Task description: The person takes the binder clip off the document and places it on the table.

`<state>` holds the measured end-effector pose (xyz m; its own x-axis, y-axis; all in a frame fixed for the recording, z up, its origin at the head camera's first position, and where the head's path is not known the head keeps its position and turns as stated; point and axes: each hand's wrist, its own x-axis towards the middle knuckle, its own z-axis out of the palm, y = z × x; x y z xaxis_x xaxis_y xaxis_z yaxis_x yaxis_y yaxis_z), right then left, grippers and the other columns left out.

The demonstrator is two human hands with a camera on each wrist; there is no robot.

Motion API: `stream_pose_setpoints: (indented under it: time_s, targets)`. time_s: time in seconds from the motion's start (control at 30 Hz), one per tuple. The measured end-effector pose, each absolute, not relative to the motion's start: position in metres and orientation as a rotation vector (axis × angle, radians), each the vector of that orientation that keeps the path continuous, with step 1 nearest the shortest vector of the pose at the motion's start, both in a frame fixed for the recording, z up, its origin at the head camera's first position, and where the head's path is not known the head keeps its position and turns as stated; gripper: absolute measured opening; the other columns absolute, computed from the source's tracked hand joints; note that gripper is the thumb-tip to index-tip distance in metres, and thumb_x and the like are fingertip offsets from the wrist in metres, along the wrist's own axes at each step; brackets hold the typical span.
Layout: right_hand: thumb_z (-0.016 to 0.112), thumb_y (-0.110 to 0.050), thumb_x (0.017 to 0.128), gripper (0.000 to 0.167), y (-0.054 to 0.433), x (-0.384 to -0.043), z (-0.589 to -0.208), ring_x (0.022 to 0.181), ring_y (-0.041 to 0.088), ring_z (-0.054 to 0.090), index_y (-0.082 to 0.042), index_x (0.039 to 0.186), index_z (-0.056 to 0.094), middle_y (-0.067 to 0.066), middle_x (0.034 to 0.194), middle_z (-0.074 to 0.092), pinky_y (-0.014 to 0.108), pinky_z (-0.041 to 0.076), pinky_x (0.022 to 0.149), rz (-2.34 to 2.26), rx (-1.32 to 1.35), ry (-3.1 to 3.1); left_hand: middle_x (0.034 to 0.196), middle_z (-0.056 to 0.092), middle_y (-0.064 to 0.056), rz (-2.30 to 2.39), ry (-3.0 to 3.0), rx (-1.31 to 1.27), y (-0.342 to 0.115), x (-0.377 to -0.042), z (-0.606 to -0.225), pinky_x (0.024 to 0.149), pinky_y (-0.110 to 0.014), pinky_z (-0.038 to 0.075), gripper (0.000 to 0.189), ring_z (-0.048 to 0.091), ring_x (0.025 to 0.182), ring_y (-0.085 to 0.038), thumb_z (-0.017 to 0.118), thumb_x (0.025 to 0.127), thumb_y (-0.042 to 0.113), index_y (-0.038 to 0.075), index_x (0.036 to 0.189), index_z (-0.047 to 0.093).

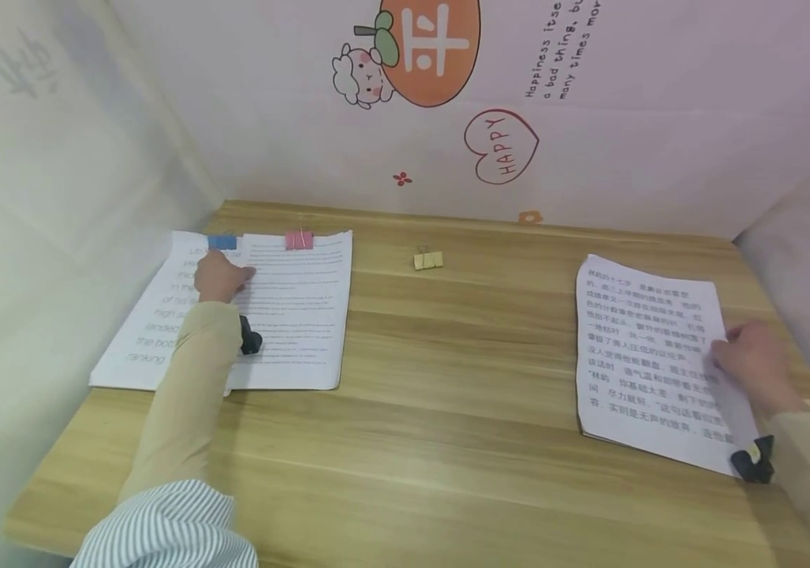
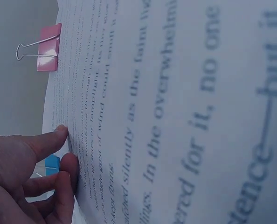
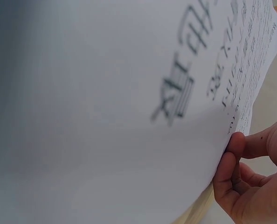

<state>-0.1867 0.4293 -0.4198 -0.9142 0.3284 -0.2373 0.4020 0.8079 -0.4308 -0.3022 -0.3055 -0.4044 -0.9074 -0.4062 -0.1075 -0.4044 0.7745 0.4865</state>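
Paper stacks, three in all, lie on a wood-grain desk before a cartoon-printed wall: two English ones side by side at left, a Chinese-text stack at right. The right hand pinches the latter's edge; the left hand touches paper, fingers bent close, whether gripping I cannot tell. Three binder clips: blue clip, pink clip on the left tops, yellow clip loose between.
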Motion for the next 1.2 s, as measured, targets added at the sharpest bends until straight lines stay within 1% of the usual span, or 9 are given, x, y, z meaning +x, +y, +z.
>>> stream_pose_setpoints:
  time_s: [0.2, 0.5, 0.6, 0.7, 0.8, 0.9, 0.97, 1.03, 1.2]
  targets:
    - [0.046, -0.016, 0.089, 0.055, 0.430, -0.190, -0.424, 0.092, 0.045, 0.049, 0.022, 0.127, 0.032, 0.037, 0.112, 0.044, 0.044, 0.043, 0.066, -0.722, 0.595, 2.825, 0.114, 0.058, -0.030, -0.813, -2.998, 0.721, -0.306, -0.302, -0.404, 0.090, -0.047, 0.046, 0.052, 0.056, 0.096, -0.035, 0.060, 0.088, 0.022, -0.014, 0.123, 0.048]
    - [0.045, -0.014, 0.089, 0.055, 0.429, -0.194, -0.424, 0.091, 0.046, 0.050, 0.023, 0.126, 0.032, 0.037, 0.110, 0.045, 0.044, 0.044, 0.066, -0.706, 0.575, 2.845, 0.114, 0.058, -0.029, -0.929, -2.917, 0.647, -0.313, -0.300, -0.409, 0.094, -0.048, 0.043, 0.035, 0.054, 0.104, -0.040, 0.048, 0.088, 0.011, -0.012, 0.114, 0.055]
    - [0.045, -0.014, 0.089, 0.055, 0.430, -0.195, -0.425, 0.091, 0.046, 0.051, 0.023, 0.127, 0.032, 0.037, 0.109, 0.045, 0.044, 0.045, 0.066, -0.708, 0.587, 2.841, 0.112, 0.059, -0.027, -0.971, -2.884, 0.624, -0.314, -0.302, -0.411, 0.083, -0.039, 0.044, 0.035, 0.058, 0.094, -0.032, 0.047, 0.090, 0.013, -0.011, 0.114, 0.054]
    - [0.045, -0.014, 0.090, 0.055, 0.431, -0.195, -0.426, 0.093, 0.047, 0.050, 0.023, 0.128, 0.030, 0.038, 0.111, 0.045, 0.044, 0.045, 0.066, -0.713, 0.602, 2.829, 0.103, 0.062, -0.023, -1.032, -2.861, 0.638, -0.312, -0.301, -0.412, 0.069, -0.026, 0.043, 0.035, 0.061, 0.068, -0.014, 0.046, 0.092, 0.013, -0.009, 0.117, 0.054]
    - [0.045, -0.014, 0.090, 0.055, 0.431, -0.194, -0.425, 0.094, 0.047, 0.050, 0.023, 0.128, 0.030, 0.038, 0.111, 0.044, 0.044, 0.044, 0.067, -0.710, 0.605, 2.829, 0.076, 0.064, -0.007, -1.105, -2.819, 0.643, -0.309, -0.297, -0.414, 0.064, -0.019, 0.039, 0.035, 0.051, 0.046, 0.002, 0.045, 0.092, 0.013, -0.008, 0.119, 0.052]
    - [0.045, -0.014, 0.089, 0.054, 0.430, -0.193, -0.424, 0.093, 0.047, 0.049, 0.023, 0.127, 0.031, 0.038, 0.110, 0.044, 0.045, 0.044, 0.067, -0.713, 0.606, 2.833, 0.053, 0.052, 0.015, -1.171, -2.778, 0.642, -0.307, -0.293, -0.415, 0.069, -0.018, 0.036, 0.035, 0.048, 0.042, 0.006, 0.045, 0.091, 0.012, -0.007, 0.120, 0.051]
    - [0.046, -0.014, 0.089, 0.054, 0.431, -0.192, -0.424, 0.093, 0.047, 0.049, 0.023, 0.126, 0.032, 0.038, 0.110, 0.044, 0.045, 0.044, 0.067, -0.713, 0.596, 2.842, 0.045, 0.047, 0.018, -1.210, -2.756, 0.641, -0.305, -0.291, -0.415, 0.068, -0.015, 0.036, 0.036, 0.048, 0.040, 0.008, 0.045, 0.091, 0.012, -0.007, 0.121, 0.050]
    - [0.046, -0.014, 0.089, 0.053, 0.432, -0.191, -0.423, 0.092, 0.047, 0.048, 0.023, 0.125, 0.032, 0.038, 0.110, 0.044, 0.045, 0.044, 0.067, -0.713, 0.586, 2.849, 0.049, 0.051, 0.014, -1.241, -2.739, 0.635, -0.303, -0.289, -0.416, 0.063, -0.012, 0.040, 0.035, 0.049, 0.040, 0.009, 0.045, 0.091, 0.011, -0.008, 0.120, 0.050]
    - [0.045, -0.014, 0.089, 0.055, 0.434, -0.190, -0.425, 0.093, 0.048, 0.048, 0.023, 0.126, 0.031, 0.038, 0.111, 0.043, 0.045, 0.044, 0.067, -0.711, 0.585, 2.846, 0.088, 0.063, -0.017, -1.288, -2.720, 0.628, -0.296, -0.285, -0.416, 0.050, -0.009, 0.043, 0.034, 0.050, 0.041, 0.009, 0.045, 0.093, 0.011, -0.008, 0.121, 0.050]
